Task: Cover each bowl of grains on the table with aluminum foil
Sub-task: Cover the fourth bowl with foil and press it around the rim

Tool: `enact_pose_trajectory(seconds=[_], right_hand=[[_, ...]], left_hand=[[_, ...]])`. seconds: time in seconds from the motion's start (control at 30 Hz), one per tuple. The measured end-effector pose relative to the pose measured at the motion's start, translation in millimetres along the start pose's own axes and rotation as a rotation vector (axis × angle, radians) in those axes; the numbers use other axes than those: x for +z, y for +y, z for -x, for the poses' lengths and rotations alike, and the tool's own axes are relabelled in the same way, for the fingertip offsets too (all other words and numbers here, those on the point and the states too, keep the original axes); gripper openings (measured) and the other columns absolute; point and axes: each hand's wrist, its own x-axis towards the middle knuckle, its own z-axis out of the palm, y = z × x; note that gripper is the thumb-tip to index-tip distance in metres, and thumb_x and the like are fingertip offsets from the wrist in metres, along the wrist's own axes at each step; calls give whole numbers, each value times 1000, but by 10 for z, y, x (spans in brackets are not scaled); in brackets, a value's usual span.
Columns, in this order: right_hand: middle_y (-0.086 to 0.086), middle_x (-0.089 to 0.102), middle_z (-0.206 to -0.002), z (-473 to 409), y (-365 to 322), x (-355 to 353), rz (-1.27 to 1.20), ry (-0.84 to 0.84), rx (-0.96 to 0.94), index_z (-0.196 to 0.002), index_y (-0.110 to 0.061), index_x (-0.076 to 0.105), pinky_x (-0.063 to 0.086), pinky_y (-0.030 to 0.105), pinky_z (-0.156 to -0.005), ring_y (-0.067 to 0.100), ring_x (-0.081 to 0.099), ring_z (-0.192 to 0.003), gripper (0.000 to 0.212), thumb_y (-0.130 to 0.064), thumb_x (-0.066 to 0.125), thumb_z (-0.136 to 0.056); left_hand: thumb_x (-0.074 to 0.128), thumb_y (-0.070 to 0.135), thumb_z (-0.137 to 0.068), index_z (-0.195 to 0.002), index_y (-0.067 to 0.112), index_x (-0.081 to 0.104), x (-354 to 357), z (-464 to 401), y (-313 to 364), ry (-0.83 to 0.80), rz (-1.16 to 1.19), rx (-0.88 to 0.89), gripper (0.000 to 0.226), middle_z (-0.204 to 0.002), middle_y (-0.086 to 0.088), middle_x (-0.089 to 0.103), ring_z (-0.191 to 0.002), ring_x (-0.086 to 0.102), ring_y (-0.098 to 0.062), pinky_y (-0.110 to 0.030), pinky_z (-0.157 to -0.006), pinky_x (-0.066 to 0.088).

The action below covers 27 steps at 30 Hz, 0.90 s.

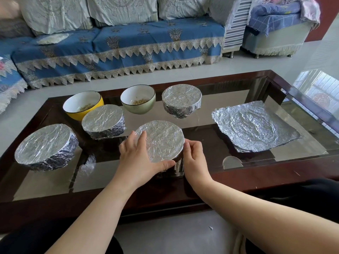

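Glass-topped and dark-framed, a coffee table (pixel 238 173) stands before a blue-covered sofa (pixel 128 44) with six bowls on it. Farthest left of the bowl being wrapped (pixel 161 140) sits a foil-covered bowl (pixel 45 146). Nearer it, a yellow bowl (pixel 82 105) shows grains, uncovered, and touches a second foil-covered bowl (pixel 103 121). Behind the bowl being wrapped stand a green bowl (pixel 138 100), also uncovered, and a third foil-covered bowl (pixel 181 99). The left hand (pixel 139 156) lies on the wrapped bowl's foil top, fingers straight and thumb along the near rim. The right hand (pixel 194 158) curls against the foil at its right side. Well to the right lie loose foil sheets (pixel 255 125).
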Motion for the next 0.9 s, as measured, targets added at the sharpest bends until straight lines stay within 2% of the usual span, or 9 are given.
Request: enact_pose_trajectory(seconds=[0.13,0.3,0.37,0.43,0.53,0.67,0.9], right_hand=[[-14,59,-93,-31,-21,56,-53,93,78,-103,-15,53,41,3,-70,-7,56,-83,13,-26,46,-102],[-8,57,-86,-78,-46,113,-76,180,167,-95,-16,54,40,7,-63,0,53,-74,15,-29,49,-100],[-6,58,-86,-99,-53,120,-85,199,177,-94,-15,55,41,10,-66,1,53,-76,15,-27,51,-100],[-4,59,-87,-120,-59,137,-117,214,202,-90,-18,56,45,18,-73,7,55,-78,12,-26,53,-99],[-3,58,-83,-174,-56,160,-167,256,233,-86,-22,55,47,29,-76,12,54,-77,11,-19,57,-96],[-1,61,-83,-205,-49,183,-218,272,276,-92,-18,59,49,30,-76,11,56,-74,5,-15,57,-95],[0,65,-88,-255,-12,227,-199,293,326,-88,-21,60,54,37,-86,15,61,-80,10,-15,57,-95]], left_hand=[[75,72,-58,-157,22,7,84,4,-22,-3,130,16,130,-158,6,-15,-149,-6,-19,-38,-121,10],[66,81,-48,-156,23,4,122,1,-46,10,157,27,137,-156,9,-17,-150,-3,-20,-38,-122,11],[59,86,-42,-156,23,3,136,-6,-61,26,162,36,142,-154,12,-17,-150,1,-22,-40,-123,12],[57,88,-40,-156,24,2,153,-17,-71,34,165,38,143,-153,13,-17,-151,4,-22,-41,-123,13],[68,82,-49,-156,21,3,181,-37,-78,45,162,42,139,-155,8,-16,-150,6,-23,-41,-123,13],[76,72,-57,-157,20,5,198,-38,-73,75,150,48,134,-157,-1,-13,-149,1,-25,-38,-122,11],[75,75,-55,-157,21,6,228,-57,-91,80,150,48,134,-157,1,-13,-148,9,-28,-40,-122,15]])
